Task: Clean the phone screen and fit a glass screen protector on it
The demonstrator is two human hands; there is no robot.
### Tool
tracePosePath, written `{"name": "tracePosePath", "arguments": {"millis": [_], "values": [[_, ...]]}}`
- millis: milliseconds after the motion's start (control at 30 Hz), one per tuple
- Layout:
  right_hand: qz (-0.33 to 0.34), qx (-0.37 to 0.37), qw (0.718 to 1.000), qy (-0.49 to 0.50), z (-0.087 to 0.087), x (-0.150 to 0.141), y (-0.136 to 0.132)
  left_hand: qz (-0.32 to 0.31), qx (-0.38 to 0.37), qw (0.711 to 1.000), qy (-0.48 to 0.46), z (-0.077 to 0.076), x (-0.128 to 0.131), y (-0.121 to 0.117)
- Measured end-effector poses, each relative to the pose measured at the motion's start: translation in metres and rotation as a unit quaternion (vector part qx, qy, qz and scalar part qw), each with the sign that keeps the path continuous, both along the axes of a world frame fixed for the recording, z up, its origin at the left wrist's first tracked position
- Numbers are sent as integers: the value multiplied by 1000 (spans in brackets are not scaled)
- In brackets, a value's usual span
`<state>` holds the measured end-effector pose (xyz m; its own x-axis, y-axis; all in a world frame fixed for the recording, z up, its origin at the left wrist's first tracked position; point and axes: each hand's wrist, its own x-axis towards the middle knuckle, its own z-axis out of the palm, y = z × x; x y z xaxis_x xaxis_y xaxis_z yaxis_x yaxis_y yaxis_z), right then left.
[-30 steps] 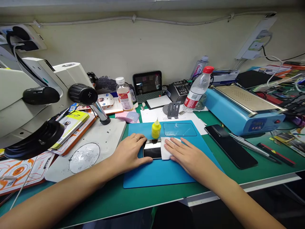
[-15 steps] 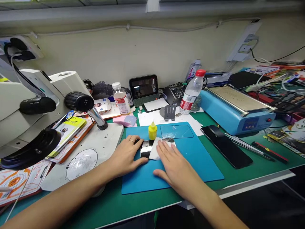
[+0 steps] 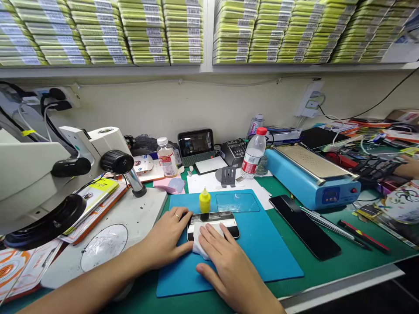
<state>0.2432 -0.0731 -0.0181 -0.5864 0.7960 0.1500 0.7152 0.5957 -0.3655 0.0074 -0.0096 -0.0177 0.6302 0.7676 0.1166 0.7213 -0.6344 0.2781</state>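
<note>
A phone (image 3: 231, 228) with a shiny dark face lies crosswise on the blue mat (image 3: 258, 257), reflecting a bright band. Its left end is held by my left hand (image 3: 168, 237), thumb at the near side and fingers at the far corner. My right hand (image 3: 225, 264) lies with outstretched fingers on a folded white wipe (image 3: 200, 244), pressing it against the left and middle part of the phone. The palm hides some of the phone's near edge. Just behind the phone stands a small yellow dropper bottle (image 3: 204, 202), upright. A clear glass sheet (image 3: 238, 203) rests on the mat beside it.
A microscope (image 3: 32, 187) fills the left side. To the right lie a black phone (image 3: 304, 226), tweezers (image 3: 334, 230) and a blue heating plate (image 3: 301, 179). Drink bottles (image 3: 252, 157) stand behind. Another person's hand (image 3: 407, 166) shows at the far right.
The wipe under my right hand has slid left and nearer along the phone, baring its right end. My left hand stays at the left end. The view has tilted up, showing stacked shelf packs.
</note>
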Motion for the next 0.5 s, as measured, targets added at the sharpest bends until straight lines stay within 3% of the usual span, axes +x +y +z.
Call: {"name": "tracePosePath", "arguments": {"millis": [267, 500], "values": [[15, -8, 1000, -9, 0, -33, 7, -9, -11, 999, -30, 3, -1, 4], [-4, -17, 999, -35, 5, -20, 8, 6, -46, 998, -36, 11, 0, 4]]}}
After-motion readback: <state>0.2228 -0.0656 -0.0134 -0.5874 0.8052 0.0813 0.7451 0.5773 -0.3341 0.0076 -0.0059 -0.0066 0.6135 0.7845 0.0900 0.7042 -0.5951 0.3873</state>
